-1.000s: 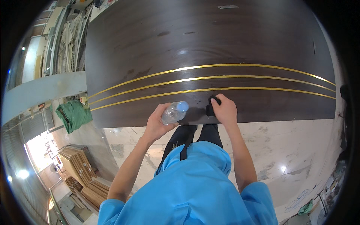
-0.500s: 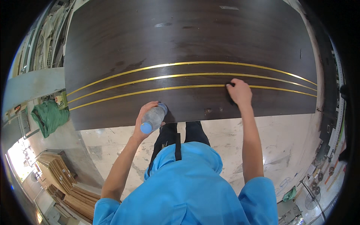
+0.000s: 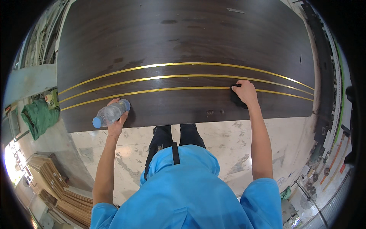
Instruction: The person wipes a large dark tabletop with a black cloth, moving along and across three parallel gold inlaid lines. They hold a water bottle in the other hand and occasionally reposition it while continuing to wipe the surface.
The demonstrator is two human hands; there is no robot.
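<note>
My left hand [image 3: 116,126] is closed around a clear plastic bottle [image 3: 111,113] with a blue cap, by the near left edge of a large dark brown panel [image 3: 183,42]. The cap points down-left and the bottle's bluish base lies toward the panel; I cannot tell whether it touches. On the right, the fingers of my right hand [image 3: 247,92] are closed on a black cloth [image 3: 238,100], pressed to the panel at the nearest gold strip [image 3: 183,89]. Part of the cloth is hidden under the hand. Two more gold strips curve across the panel beyond it.
A green cloth bundle [image 3: 36,116] hangs left of the panel. Stacked brown boards [image 3: 57,187] stand at the lower left. Along the right side runs a long dark beam [image 3: 326,72], and a fan [image 3: 308,199] stands at the lower right.
My left hand has carried the bottle leftward, and its cap now points more to the left. The right hand stays at the nearest strip, with more of the black cloth showing.
</note>
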